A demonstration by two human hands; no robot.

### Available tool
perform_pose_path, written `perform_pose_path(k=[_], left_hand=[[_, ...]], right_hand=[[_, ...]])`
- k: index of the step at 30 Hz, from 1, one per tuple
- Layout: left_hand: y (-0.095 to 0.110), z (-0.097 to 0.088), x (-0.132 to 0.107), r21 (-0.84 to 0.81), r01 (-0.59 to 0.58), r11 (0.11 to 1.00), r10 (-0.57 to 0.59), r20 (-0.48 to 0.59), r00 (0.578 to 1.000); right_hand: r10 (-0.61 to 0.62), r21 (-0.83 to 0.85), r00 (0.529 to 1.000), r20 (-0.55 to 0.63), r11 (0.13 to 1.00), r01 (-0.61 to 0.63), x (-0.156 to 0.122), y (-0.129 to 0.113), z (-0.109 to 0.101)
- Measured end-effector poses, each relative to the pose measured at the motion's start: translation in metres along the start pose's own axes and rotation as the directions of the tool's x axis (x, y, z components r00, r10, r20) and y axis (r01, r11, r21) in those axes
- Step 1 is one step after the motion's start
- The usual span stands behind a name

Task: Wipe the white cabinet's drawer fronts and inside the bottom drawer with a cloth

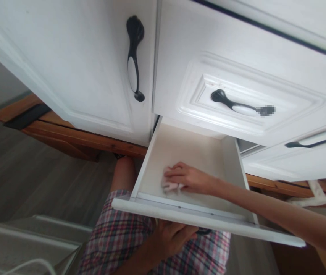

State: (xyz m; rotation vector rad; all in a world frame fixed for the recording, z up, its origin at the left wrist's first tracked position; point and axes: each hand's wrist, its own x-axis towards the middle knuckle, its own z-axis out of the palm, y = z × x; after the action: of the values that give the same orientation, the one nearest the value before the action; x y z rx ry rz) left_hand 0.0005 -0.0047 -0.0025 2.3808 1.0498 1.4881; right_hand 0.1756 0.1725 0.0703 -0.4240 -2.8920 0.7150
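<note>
- Right hand inside the pulled-out drawer, palm down, fingers bunched over a pale pinkish cloth; grasping it.
- Cloth presses on the drawer bottom, left part, near the front panel; partly hidden under the fingers.
- Right forearm comes in from the right, crossing over the drawer's right side wall.
- Left hand below and outside the drawer, fingers curled at the outer side of the front panel, just beside a dark handle; cannot tell if it grips the handle, the panel hides part of it.
- Drawer is white outside, with a beige bottom; front panel tilted in view, toward the person.
- Above it: white closed drawer front with a black handle that has a white inset; one end pixelated.
- Left: white cabinet door, similar handle set upright.
- Brown wooden base runs under the cabinets.
- Person's plaid shorts and bare knee under and beside the drawer.
- Grey plank floor at left.
</note>
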Motion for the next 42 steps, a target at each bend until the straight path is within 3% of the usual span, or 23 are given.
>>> perform_pose_path(k=[2, 4, 6, 8, 10, 12, 14, 17, 19, 21, 23, 25, 27, 29, 31, 34, 37, 40, 42], left_hand=[[0.001, 0.002, -0.001, 0.002, 0.006, 1.000, -0.006, -0.016, 1.000], [0.000, 0.004, -0.003, -0.003, 0.015, 1.000, -0.015, -0.029, 0.999], [-0.001, 0.005, -0.005, -0.003, 0.020, 1.000, -0.020, -0.024, 1.000], [-0.002, 0.006, -0.006, -0.002, 0.012, 1.000, -0.012, -0.018, 1.000], [-0.003, 0.007, -0.007, -0.015, 0.000, 1.000, -0.001, -0.030, 1.000], [-0.003, 0.007, -0.006, -0.028, 0.004, 1.000, -0.005, -0.040, 0.999], [-0.003, 0.005, -0.005, -0.026, 0.014, 1.000, -0.015, -0.029, 0.999], [-0.003, 0.003, -0.007, 0.005, 0.007, 1.000, -0.007, 0.001, 1.000], [-0.004, 0.004, -0.012, 0.062, -0.031, 0.998, 0.028, 0.049, 0.998], [-0.004, 0.005, -0.017, 0.103, -0.053, 0.993, 0.042, 0.102, 0.994], [-0.004, 0.007, -0.020, 0.085, -0.033, 0.996, 0.025, 0.096, 0.995], [-0.004, 0.008, -0.020, 0.044, -0.005, 0.999, 0.002, 0.063, 0.998], [-0.004, 0.009, -0.017, 0.036, 0.001, 0.999, -0.002, 0.043, 0.999], [-0.004, 0.008, -0.012, 0.027, 0.000, 1.000, -0.001, 0.009, 1.000], [-0.003, 0.005, -0.008, -0.007, 0.000, 1.000, 0.000, -0.024, 1.000], [-0.002, 0.000, -0.002, -0.043, 0.007, 0.999, -0.006, 0.021, 1.000], [-0.001, -0.005, 0.001, -0.047, 0.013, 0.999, -0.009, 0.082, 0.997], [0.000, -0.006, 0.003, -0.046, 0.008, 0.999, -0.005, 0.074, 0.997], [0.000, -0.005, 0.004, -0.041, -0.009, 0.999, 0.011, 0.051, 0.999]], right_hand=[[-0.067, 0.049, 0.996, 0.060, 0.997, 0.064, -0.002, -0.019, 0.001], [-0.072, -0.010, 0.994, 0.079, 0.997, 0.074, -0.004, -0.011, -0.008], [-0.001, -0.150, 0.998, 0.060, 0.989, 0.010, -0.010, 0.023, -0.028], [0.137, -0.261, 0.991, -0.005, 0.956, -0.133, -0.020, 0.067, -0.051], [0.288, -0.284, 0.945, -0.156, 0.903, -0.322, -0.034, 0.104, -0.068], [0.360, -0.262, 0.900, -0.246, 0.869, -0.419, -0.049, 0.120, -0.072], [0.364, -0.220, 0.904, -0.224, 0.885, -0.410, -0.061, 0.105, -0.062], [0.307, -0.080, 0.951, -0.037, 0.948, -0.309, -0.070, 0.041, -0.034], [0.217, 0.099, 0.970, 0.112, 0.969, -0.228, -0.072, -0.002, -0.021], [0.182, 0.217, 0.970, 0.163, 0.952, -0.216, -0.073, -0.022, -0.023], [0.221, 0.169, 0.965, 0.142, 0.955, -0.244, -0.074, -0.010, -0.042], [0.348, -0.038, 0.935, 0.068, 0.937, -0.346, -0.078, 0.022, -0.073], [0.536, -0.248, 0.844, -0.015, 0.816, -0.522, -0.085, 0.060, -0.099], [0.630, -0.312, 0.773, -0.070, 0.722, -0.617, -0.091, 0.088, -0.108], [0.683, -0.345, 0.724, -0.096, 0.660, -0.668, -0.097, 0.098, -0.097], [0.727, -0.436, 0.677, -0.116, 0.575, -0.693, -0.104, 0.081, -0.061], [0.725, -0.517, 0.686, -0.068, 0.562, -0.645, -0.112, 0.039, -0.031], [0.686, -0.491, 0.724, 0.073, 0.656, -0.573, -0.118, -0.008, -0.023], [0.633, -0.353, 0.734, 0.245, 0.763, -0.541, -0.116, -0.032, -0.032]])
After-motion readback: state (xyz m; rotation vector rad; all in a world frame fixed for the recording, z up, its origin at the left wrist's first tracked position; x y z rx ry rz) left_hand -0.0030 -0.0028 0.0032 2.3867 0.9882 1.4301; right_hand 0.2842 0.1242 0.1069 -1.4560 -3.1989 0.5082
